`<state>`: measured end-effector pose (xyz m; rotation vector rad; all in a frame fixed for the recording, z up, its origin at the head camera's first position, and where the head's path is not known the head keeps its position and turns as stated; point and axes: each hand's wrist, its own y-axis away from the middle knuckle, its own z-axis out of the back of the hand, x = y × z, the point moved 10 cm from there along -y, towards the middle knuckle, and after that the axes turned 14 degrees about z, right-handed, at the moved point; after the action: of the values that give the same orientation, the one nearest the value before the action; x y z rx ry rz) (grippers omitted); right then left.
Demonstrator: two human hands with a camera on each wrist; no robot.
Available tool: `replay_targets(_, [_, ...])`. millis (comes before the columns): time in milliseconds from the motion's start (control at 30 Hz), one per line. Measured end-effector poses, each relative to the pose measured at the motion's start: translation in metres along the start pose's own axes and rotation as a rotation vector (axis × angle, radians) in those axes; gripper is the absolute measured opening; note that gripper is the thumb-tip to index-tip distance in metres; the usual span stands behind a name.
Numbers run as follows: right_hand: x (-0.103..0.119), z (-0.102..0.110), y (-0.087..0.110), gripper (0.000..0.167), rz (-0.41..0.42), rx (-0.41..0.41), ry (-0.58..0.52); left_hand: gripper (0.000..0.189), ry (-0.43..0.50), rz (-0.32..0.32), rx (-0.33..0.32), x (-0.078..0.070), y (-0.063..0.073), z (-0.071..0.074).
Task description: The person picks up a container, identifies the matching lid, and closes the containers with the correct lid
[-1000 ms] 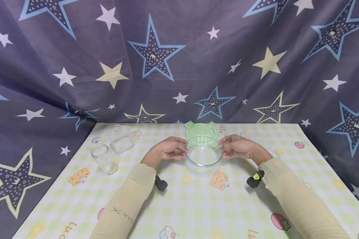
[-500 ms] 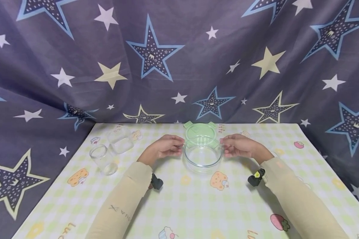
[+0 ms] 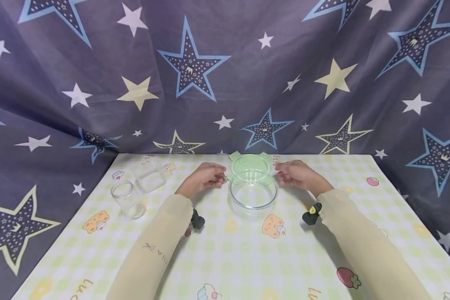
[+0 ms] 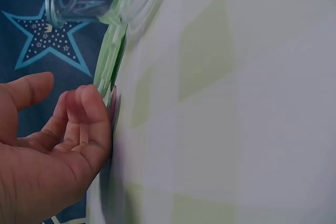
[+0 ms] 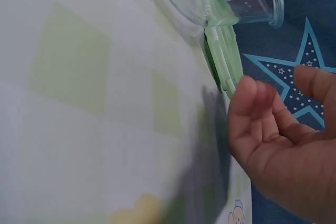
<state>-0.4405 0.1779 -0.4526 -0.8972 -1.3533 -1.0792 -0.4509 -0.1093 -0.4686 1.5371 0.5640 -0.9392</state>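
A round clear glass food container (image 3: pixel 253 204) stands upright on the table, apart from both hands. Right behind it lies a green lid (image 3: pixel 250 162) with side tabs, its near part seen through the glass. My left hand (image 3: pixel 206 177) is just left of the lid, fingers loosely bent and holding nothing. On the other side my right hand (image 3: pixel 298 175) hovers near the lid's right edge, thumb apart from the fingers. In the left wrist view the fingertips come close to the lid (image 4: pixel 109 56); the right wrist view has the lid (image 5: pixel 223 59) just beyond the fingertips.
To the left a clear glass jar (image 3: pixel 128 200) stands on the checked tablecloth (image 3: pixel 225 258). Behind it is another clear container (image 3: pixel 150 177). A star-patterned curtain (image 3: pixel 217 83) hangs along the table's back edge.
Both hands have let go of the glass container and drawn apart from it, then moved back toward the lid. The container stays in place.
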Motion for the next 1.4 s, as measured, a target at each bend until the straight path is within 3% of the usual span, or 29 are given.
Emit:
replay_targets(200, [0.002, 0.003, -0.016, 0.046, 0.015, -0.060, -0.019, 0.037, 0.003, -0.026, -0.018, -0.010, -0.004, 0.002])
replay_targets(333, [0.001, 0.004, -0.022, 0.046, 0.016, -0.094, -0.037, 0.037, -0.005, -0.086, -0.061, -0.017, -0.007, 0.003])
replay_targets(467, [0.001, 0.003, -0.025, 0.047, 0.029, -0.082, -0.007, 0.036, -0.019, -0.152, -0.119, -0.024, -0.009, 0.003])
replay_targets(767, [-0.006, 0.001, -0.032, 0.049, 0.027, -0.079, -0.029, 0.037, -0.005, -0.183, -0.167, -0.027, -0.016, -0.006])
replay_targets(1133, [-0.003, -0.006, -0.034, 0.050, 0.001, -0.089, -0.069, 0.062, -0.048, -0.169, -0.123, -0.029, -0.017, -0.017])
replay_targets(1400, [-0.007, -0.007, -0.038, 0.045, 0.006, -0.100, -0.049, 0.058, -0.021, -0.125, -0.072, -0.027, -0.015, -0.024])
